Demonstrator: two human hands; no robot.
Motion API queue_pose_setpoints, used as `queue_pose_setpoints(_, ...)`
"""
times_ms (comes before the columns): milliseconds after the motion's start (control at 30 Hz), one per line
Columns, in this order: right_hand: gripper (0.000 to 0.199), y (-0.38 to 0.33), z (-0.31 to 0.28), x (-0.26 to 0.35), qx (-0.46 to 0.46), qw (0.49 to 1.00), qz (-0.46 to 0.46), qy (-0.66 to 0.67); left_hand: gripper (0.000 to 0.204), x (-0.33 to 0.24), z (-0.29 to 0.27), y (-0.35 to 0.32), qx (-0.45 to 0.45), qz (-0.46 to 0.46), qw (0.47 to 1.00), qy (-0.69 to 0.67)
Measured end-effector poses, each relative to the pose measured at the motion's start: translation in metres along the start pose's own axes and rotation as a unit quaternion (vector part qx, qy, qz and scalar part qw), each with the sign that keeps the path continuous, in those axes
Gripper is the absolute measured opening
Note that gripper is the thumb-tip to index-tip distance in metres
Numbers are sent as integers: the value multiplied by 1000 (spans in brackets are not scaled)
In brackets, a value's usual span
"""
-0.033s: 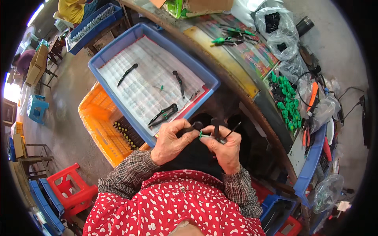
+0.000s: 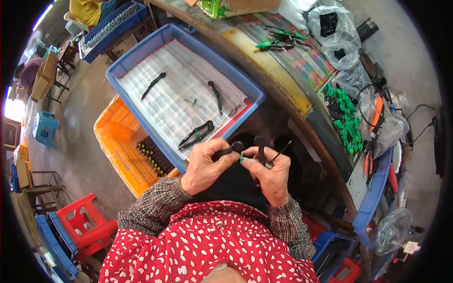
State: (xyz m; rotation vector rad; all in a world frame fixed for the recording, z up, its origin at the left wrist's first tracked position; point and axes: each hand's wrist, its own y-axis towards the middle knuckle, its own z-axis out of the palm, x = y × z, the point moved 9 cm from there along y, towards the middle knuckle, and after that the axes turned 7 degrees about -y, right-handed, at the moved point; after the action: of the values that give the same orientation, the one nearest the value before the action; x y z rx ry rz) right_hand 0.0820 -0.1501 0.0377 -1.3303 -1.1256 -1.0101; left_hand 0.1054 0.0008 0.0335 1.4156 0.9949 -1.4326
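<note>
Black tool (image 2: 258, 150) sits apparently pinched between both hands' grip.

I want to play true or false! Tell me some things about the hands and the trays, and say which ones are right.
1. Both hands hold black parts with a small green piece between them. True: the left hand and right hand meet over the black parts.
2. The blue tray is lined with paper. True.
3. The orange crate sits on top of the blue tray. False: it sits beneath it.
4. The green pieces lie to the person's left. False: they are on the right.
5. The stool is yellow. False: it is red.
</note>
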Motion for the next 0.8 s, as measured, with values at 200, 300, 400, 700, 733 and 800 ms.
queue_pose_setpoints(200,14,4,8,-13,4,998,18,56,18,2,-6,3,-3,-15,991,-135)
queue_pose_setpoints(300,15,6,12,-17,17,996,21,85,19,-8,-12,2,4,59,998,-4)
queue_pose_setpoints(400,15,7,16,-14,22,997,6,73,17,-11,-20,1,-40,64,996,46)
queue_pose_setpoints(700,15,25,4,-4,-30,999,-16,-37,22,-2,-59,20,-77,29,992,97)
queue_pose_setpoints(733,17,32,3,-1,-39,997,-13,-68,23,-8,-67,27,-80,41,983,160)
queue_pose_setpoints(800,17,52,6,5,-27,991,-29,-127,24,-3,-83,42,-77,30,972,218)
